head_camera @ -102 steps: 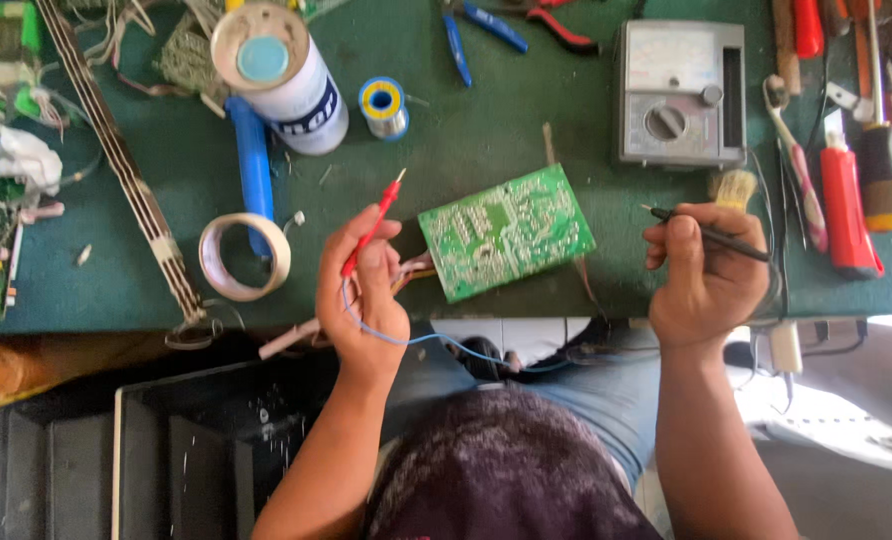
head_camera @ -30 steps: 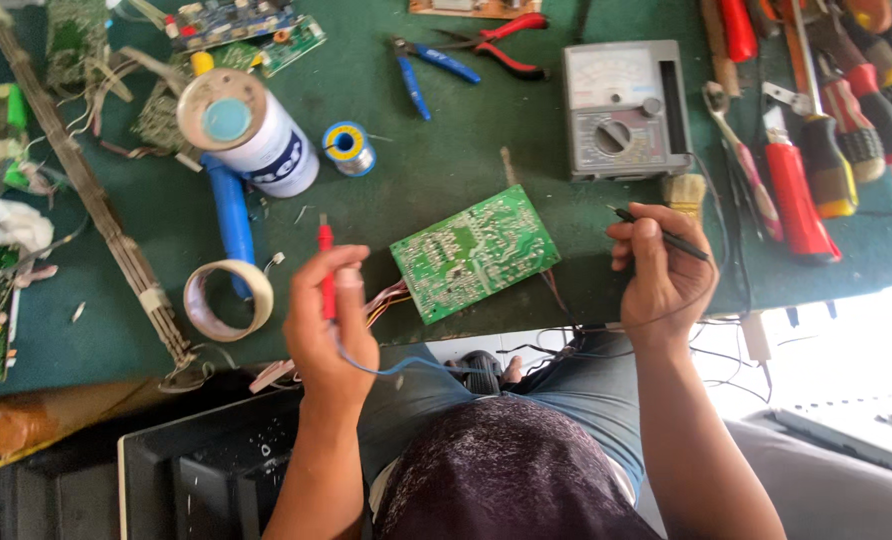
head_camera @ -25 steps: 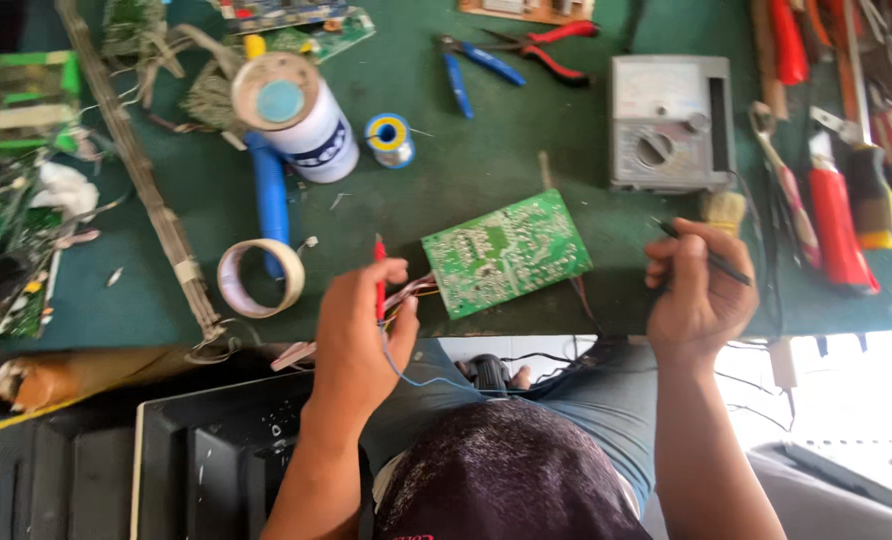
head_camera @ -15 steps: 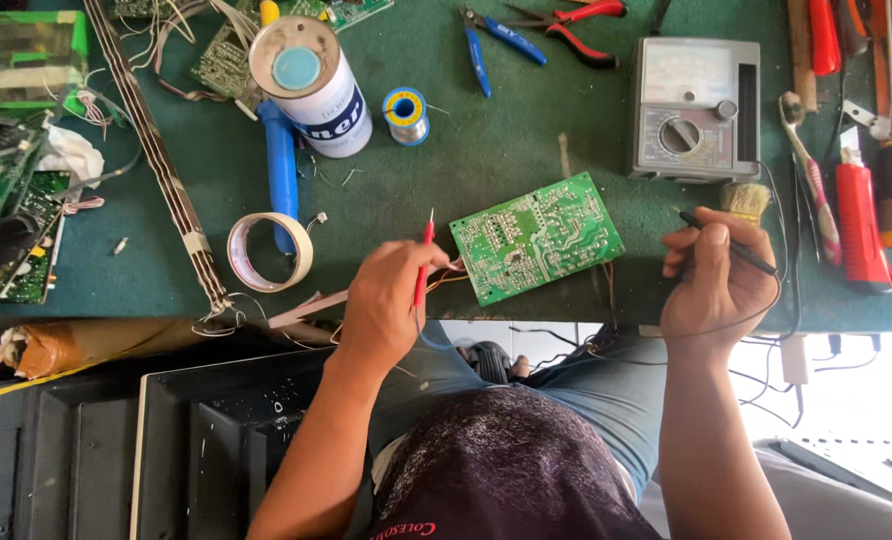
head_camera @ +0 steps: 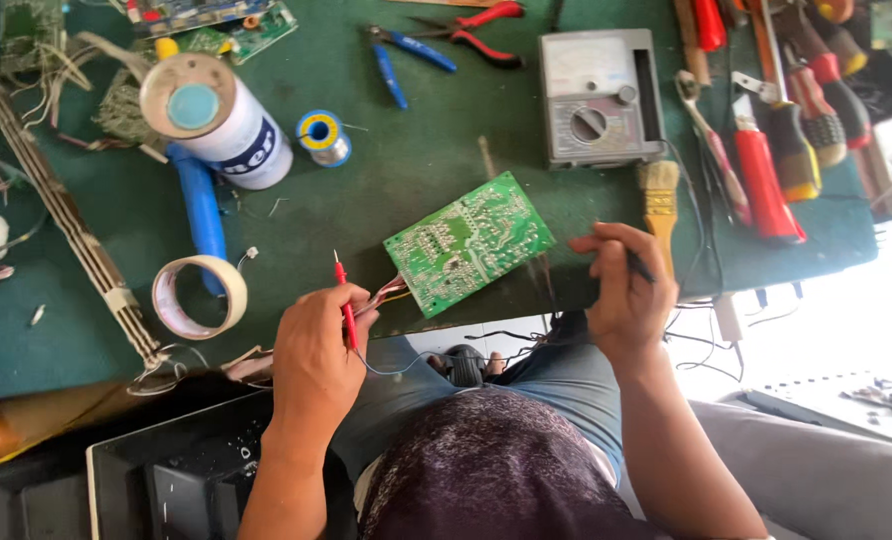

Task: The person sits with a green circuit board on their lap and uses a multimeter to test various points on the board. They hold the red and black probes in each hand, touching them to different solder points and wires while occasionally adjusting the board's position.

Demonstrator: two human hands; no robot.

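Note:
A green circuit board (head_camera: 469, 241) lies solder side up near the front edge of the green bench mat (head_camera: 406, 160). My left hand (head_camera: 318, 352) grips a red test probe (head_camera: 343, 290), its tip pointing up just left of the board. My right hand (head_camera: 621, 286) holds a thin black probe (head_camera: 639, 265) to the right of the board, fingers curled around it. A grey analogue multimeter (head_camera: 600, 98) sits beyond the board. Thin wires run from the board's left corner toward my left hand.
A white cylinder with blue lid (head_camera: 214, 118), a solder spool (head_camera: 321, 135), a tape roll (head_camera: 199, 296), a blue-handled tool (head_camera: 198, 208), pliers (head_camera: 411, 55), a paintbrush (head_camera: 659, 198) and several red-handled screwdrivers (head_camera: 766, 170) crowd the mat. Scrap boards lie at the far left.
My left hand with the red probe has wandered left and back toward the board's left corner. My right hand has stayed beside the board's right end with the black probe.

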